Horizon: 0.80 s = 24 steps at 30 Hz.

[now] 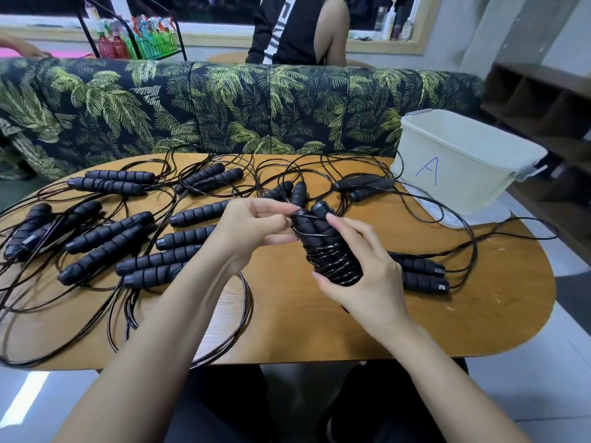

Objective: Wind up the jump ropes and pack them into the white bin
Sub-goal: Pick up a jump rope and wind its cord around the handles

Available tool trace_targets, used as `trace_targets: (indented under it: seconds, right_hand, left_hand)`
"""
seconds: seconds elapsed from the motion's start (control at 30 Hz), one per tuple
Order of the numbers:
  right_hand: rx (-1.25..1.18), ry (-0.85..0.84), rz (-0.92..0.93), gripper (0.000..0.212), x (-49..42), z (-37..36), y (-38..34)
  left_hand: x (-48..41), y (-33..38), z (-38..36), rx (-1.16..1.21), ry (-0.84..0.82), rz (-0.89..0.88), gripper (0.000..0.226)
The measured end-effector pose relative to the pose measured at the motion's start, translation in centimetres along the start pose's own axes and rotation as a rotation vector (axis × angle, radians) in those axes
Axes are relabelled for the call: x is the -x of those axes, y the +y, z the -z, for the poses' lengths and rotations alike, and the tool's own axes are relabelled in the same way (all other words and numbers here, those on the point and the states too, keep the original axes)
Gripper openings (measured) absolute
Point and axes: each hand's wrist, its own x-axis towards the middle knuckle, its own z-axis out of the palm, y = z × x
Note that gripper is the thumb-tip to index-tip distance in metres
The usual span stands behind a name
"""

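Now the right hand point(367, 271) grips the coiled jump rope point(332, 260), handles pointing away; left fingers point(271, 206) pinch what seems its loose tail. The white bin point(454, 167) stands far right, nearer that hand.

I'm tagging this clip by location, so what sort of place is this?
Probably a lounge or common room: a palm-print sofa behind the wooden table, a wire rack of bright bottles by the window, and dark cubby shelves.
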Motion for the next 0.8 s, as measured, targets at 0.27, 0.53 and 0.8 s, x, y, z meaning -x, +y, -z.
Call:
trace_targets:
  seconds: [0.27, 0.53, 0.8]
  right_hand:
    - [-0.132, -0.066, 0.015, 0.084, -0.4, 0.3, 0.4]
    - [-0.022, -0.150, -0.045, 0.084, -0.3, -0.1, 1.3]
    - [0.177, -0.058, -0.019, 0.080, -0.3, -0.3, 0.9]
  left_hand:
    - [-0.2, 0.4, 0.4, -0.018, -0.040, 0.020, 0.028]
    - [-0.7, -1.5, 0.1, -0.129, -0.011, 0.045, 0.021]
    - [0.5, -2.5, -2.0, -0.340, 0.066, -0.357, 0.013]
